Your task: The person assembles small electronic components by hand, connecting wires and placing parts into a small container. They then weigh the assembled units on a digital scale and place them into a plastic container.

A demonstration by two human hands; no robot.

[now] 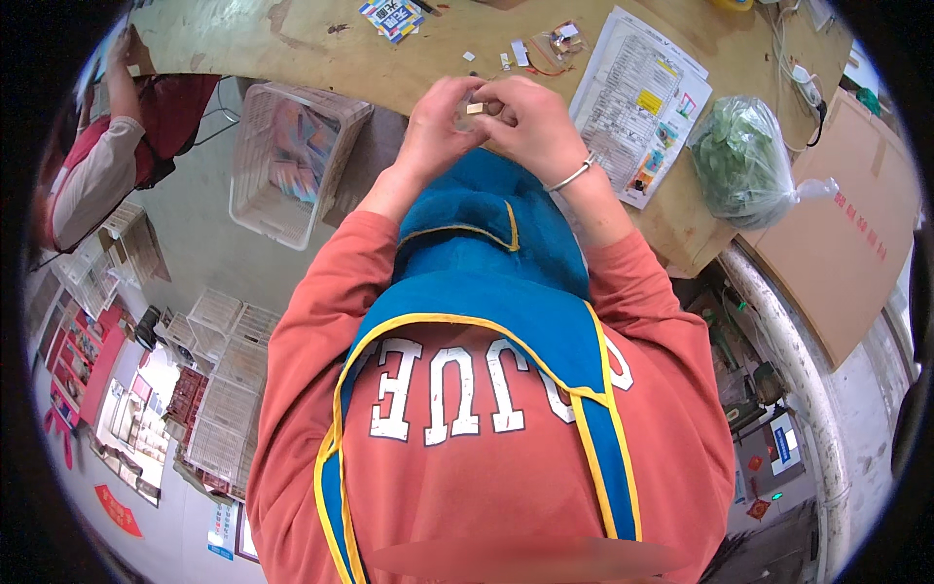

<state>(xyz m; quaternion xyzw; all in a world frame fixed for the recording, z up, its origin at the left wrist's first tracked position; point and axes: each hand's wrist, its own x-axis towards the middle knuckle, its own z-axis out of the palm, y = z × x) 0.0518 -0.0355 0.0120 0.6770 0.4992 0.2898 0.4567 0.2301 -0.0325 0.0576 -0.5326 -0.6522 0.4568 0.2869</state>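
My left hand (440, 125) and my right hand (537, 125) meet at the near edge of the wooden table, both with bent, closed fingers. Between the fingertips shows a small pale rectangular block (475, 109), its kind too small to tell. The right fingers press against it; whatever the left fingertips grip is hidden. Just beyond the hands lie a small white piece (520, 53) and a little clear plastic bag (566, 39) of small parts. Printed sheets (637, 102) rest beside my right hand.
Colourful cards (392, 18) lie on the far side of the table (282, 44). At the right are a plastic bag of green leaves (741, 161), a cable (806, 83) and a large cardboard sheet (842, 234). A white basket (255, 195) stands left, near another person (97, 175).
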